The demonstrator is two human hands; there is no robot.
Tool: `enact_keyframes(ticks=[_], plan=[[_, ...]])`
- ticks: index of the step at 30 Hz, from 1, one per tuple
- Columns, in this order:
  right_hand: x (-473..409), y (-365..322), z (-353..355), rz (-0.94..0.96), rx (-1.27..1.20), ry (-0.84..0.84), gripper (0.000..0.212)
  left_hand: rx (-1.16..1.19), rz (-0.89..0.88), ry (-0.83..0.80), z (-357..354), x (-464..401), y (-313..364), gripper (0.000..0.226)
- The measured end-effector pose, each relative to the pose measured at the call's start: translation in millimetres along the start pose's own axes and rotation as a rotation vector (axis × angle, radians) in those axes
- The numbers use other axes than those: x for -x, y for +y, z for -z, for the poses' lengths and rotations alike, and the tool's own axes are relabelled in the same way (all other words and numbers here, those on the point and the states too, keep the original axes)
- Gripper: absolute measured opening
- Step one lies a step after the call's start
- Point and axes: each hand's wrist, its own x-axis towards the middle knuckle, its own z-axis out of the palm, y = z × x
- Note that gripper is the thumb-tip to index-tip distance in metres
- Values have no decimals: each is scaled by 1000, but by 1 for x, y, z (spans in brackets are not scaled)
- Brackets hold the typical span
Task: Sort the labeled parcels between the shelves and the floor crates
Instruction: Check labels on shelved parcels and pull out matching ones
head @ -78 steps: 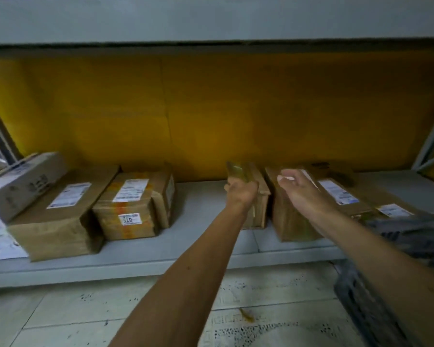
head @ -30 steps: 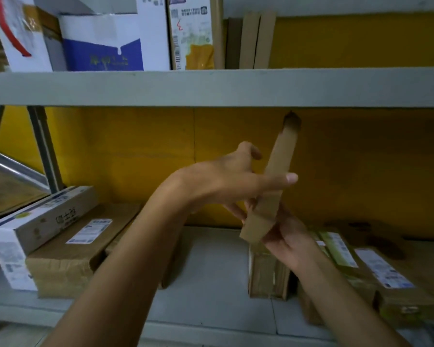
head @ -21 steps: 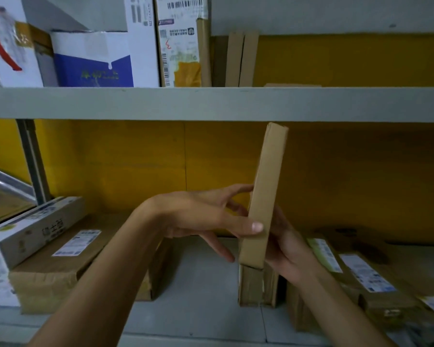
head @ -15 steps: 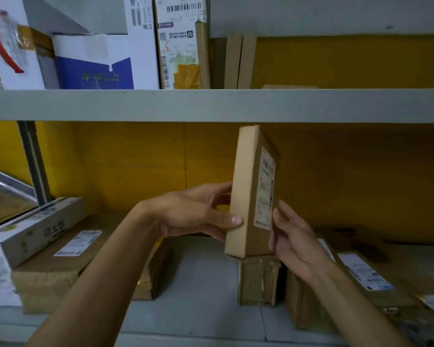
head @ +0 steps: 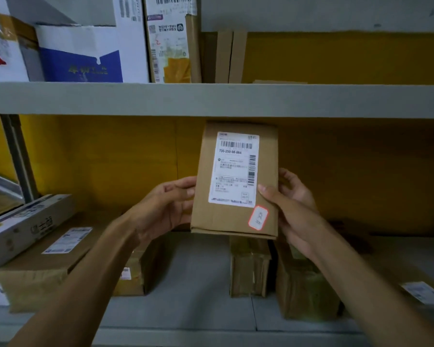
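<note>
Both hands, left hand [head: 164, 211] and right hand [head: 290, 209], grip the upright parcel's [head: 236, 181] side edges.

Parcel [head: 236, 180] upright between left hand [head: 164, 209] and right hand [head: 290, 209], before lower shelf [head: 198, 276].

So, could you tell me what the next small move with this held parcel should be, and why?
Probably hold it still and read the label: the parcel is upright between the left hand and right hand, label facing the camera, so its destination can be checked before placing it.
</note>
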Motion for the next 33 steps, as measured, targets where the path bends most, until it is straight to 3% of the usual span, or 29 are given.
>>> enact_keyframes(ticks=[8, 11, 14, 17, 19, 22, 25, 27, 30, 33], plan=[[-1, 15, 5, -23, 90, 45, 54, -177, 108, 137, -4, -5, -9, 48], [-4, 27, 13, -92, 326, 57, 46, -324, 113, 297, -6, -11, -14, 38], [-2, 40, 20, -257, 494, 35, 40, -713, 131, 539, 3, -13, -19, 30], [2, 53, 27, -385, 441, 14, 40, -1270, 226, 734, 29, -10, -32, 47], [3, 61, 29, -425, 417, 30, 39, -1471, 292, 815, 55, -4, -49, 51], [3, 66, 31, -449, 371, 47, 35, -1457, 297, 807, 84, 3, -77, 42], [5, 70, 32, -468, 343, 63, 28, -1473, 300, 793, 105, 7, -98, 59], [8, 73, 32, -472, 327, 68, 25, -1549, 332, 757, 113, 4, -114, 65], [10, 77, 34, -477, 339, 62, 23, -1758, 410, 719, 119, -6, -135, 53], [11, 77, 38, -479, 350, 48, 21, -1802, 505, 599, 122, -14, -145, 63]])
